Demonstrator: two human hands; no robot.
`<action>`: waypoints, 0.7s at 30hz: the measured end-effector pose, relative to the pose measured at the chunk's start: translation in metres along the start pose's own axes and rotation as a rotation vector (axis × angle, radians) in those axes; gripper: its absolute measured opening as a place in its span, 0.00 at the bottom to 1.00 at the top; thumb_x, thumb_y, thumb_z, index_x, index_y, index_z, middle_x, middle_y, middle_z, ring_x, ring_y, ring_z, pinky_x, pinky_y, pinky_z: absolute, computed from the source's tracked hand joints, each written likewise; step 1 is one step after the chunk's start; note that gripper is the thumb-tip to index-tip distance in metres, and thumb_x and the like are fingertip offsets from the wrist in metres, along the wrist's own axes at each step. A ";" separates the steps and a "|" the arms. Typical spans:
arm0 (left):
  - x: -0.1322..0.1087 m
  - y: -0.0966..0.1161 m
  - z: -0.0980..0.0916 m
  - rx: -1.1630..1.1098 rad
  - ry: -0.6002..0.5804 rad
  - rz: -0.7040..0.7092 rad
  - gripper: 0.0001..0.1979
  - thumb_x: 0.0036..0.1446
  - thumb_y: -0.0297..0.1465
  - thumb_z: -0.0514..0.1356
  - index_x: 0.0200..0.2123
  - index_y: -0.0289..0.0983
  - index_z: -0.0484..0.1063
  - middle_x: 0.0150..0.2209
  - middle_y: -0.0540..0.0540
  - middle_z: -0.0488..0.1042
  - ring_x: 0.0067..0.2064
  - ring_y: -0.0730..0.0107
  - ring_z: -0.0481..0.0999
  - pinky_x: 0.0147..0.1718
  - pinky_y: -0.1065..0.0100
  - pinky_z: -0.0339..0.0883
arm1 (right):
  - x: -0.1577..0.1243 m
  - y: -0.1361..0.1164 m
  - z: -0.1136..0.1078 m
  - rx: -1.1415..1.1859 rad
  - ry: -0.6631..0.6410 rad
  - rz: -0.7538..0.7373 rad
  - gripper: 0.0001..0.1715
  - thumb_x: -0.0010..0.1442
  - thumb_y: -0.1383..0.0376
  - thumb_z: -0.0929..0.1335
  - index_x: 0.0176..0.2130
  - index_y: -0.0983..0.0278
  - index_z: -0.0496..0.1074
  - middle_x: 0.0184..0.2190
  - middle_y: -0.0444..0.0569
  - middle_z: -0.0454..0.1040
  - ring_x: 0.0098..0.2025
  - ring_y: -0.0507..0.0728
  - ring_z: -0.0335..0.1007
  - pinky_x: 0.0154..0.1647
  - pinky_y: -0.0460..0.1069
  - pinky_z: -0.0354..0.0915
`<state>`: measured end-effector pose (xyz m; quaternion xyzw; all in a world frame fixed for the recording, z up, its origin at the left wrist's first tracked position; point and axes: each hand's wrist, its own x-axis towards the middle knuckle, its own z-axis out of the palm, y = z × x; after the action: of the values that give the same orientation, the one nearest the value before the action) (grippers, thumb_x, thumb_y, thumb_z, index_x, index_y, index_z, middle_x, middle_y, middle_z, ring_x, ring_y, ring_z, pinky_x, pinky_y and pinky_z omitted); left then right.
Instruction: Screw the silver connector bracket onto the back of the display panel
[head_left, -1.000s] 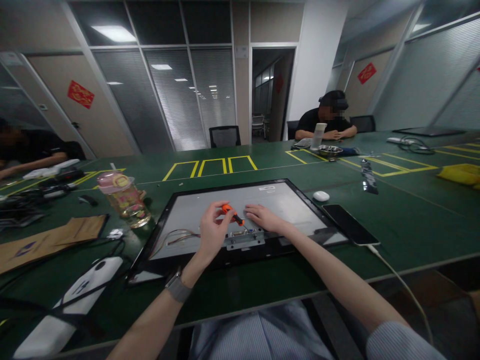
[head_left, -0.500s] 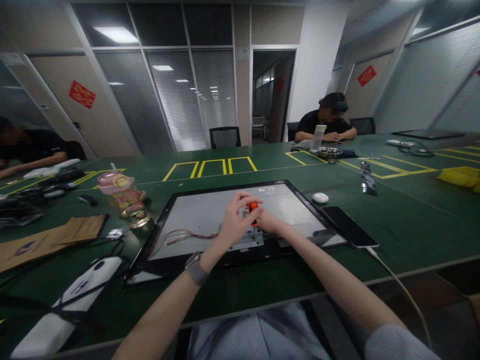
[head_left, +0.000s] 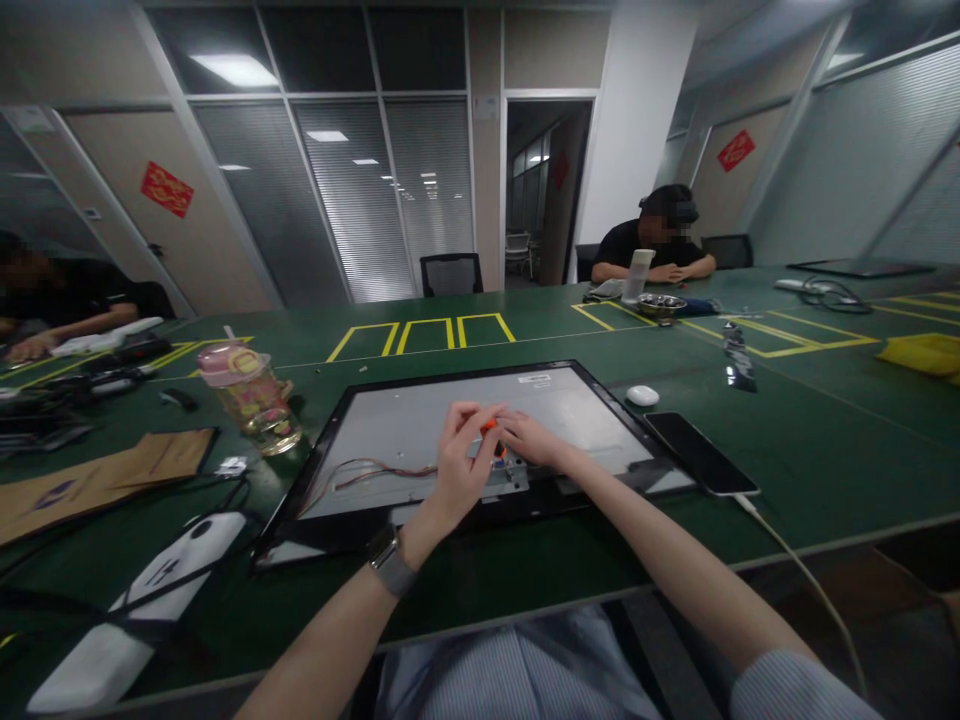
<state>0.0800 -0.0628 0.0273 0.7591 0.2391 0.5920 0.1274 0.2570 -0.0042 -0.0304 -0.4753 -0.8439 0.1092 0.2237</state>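
My left hand [head_left: 463,462], with a watch on its wrist, pinches the orange-and-black handle of a screwdriver [head_left: 491,427] between thumb and fingers. From the other side my right hand [head_left: 531,440] is closed against the same handle, its fingertips partly hidden behind the left hand's. The screwdriver leans over a metal bracket [head_left: 516,478] on the near part of a flat display panel [head_left: 420,410]. That panel lies grey back up in a black frame. Thin coloured wires [head_left: 367,470] run leftward from the bracket.
A drink cup [head_left: 251,400], a brown paper bag [head_left: 127,480] and a white power strip [head_left: 150,600] lie left on the green table [head_left: 427,345]. Right of the panel are a white earbud case [head_left: 642,396] and a cabled phone [head_left: 697,453]. Two people sit across the table.
The screwdriver has gone from upright to tilted, its top shifting left. My left hand has dropped slightly, and my right hand's fingers have moved up toward the handle's top.
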 end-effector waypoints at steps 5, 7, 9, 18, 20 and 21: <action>0.007 -0.009 -0.007 -0.213 -0.067 -0.215 0.15 0.64 0.32 0.50 0.51 0.37 0.67 0.44 0.41 0.73 0.45 0.65 0.75 0.46 0.63 0.67 | 0.000 0.004 0.004 -0.013 0.015 0.002 0.21 0.67 0.61 0.56 0.53 0.62 0.69 0.58 0.55 0.66 0.61 0.60 0.59 0.62 0.62 0.50; 0.010 -0.013 -0.012 -0.277 -0.110 -0.289 0.14 0.64 0.33 0.50 0.49 0.37 0.69 0.46 0.40 0.74 0.47 0.63 0.75 0.49 0.61 0.67 | 0.000 0.004 0.005 -0.007 0.020 -0.004 0.22 0.67 0.60 0.56 0.54 0.61 0.68 0.58 0.55 0.66 0.61 0.61 0.59 0.62 0.61 0.50; 0.012 -0.016 -0.018 -0.305 -0.146 -0.326 0.15 0.63 0.33 0.51 0.51 0.37 0.69 0.48 0.40 0.74 0.49 0.62 0.75 0.52 0.59 0.66 | 0.000 0.004 0.004 -0.002 0.021 -0.005 0.22 0.67 0.60 0.56 0.55 0.62 0.68 0.58 0.55 0.66 0.61 0.61 0.59 0.62 0.62 0.50; 0.032 -0.003 -0.022 -0.049 -0.416 -0.033 0.19 0.63 0.27 0.49 0.57 0.40 0.65 0.51 0.41 0.73 0.52 0.63 0.72 0.53 0.60 0.65 | 0.002 0.004 0.005 0.013 0.020 -0.005 0.20 0.66 0.63 0.57 0.51 0.62 0.70 0.55 0.55 0.69 0.58 0.63 0.62 0.60 0.63 0.53; 0.039 -0.002 -0.020 0.000 -0.488 0.072 0.20 0.62 0.26 0.50 0.57 0.41 0.64 0.51 0.42 0.73 0.52 0.63 0.72 0.52 0.60 0.66 | 0.003 0.006 0.006 0.025 0.042 -0.006 0.20 0.65 0.63 0.57 0.50 0.63 0.71 0.55 0.55 0.69 0.58 0.62 0.63 0.60 0.61 0.54; 0.043 -0.003 -0.020 0.018 -0.514 0.106 0.20 0.62 0.26 0.50 0.57 0.40 0.64 0.51 0.42 0.73 0.52 0.63 0.72 0.52 0.60 0.66 | 0.003 0.007 0.007 0.029 0.051 -0.008 0.19 0.65 0.64 0.58 0.49 0.63 0.71 0.55 0.55 0.69 0.57 0.62 0.63 0.59 0.60 0.55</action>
<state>0.0679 -0.0399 0.0674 0.8971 0.1642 0.3833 0.1460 0.2575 0.0021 -0.0384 -0.4714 -0.8380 0.1084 0.2527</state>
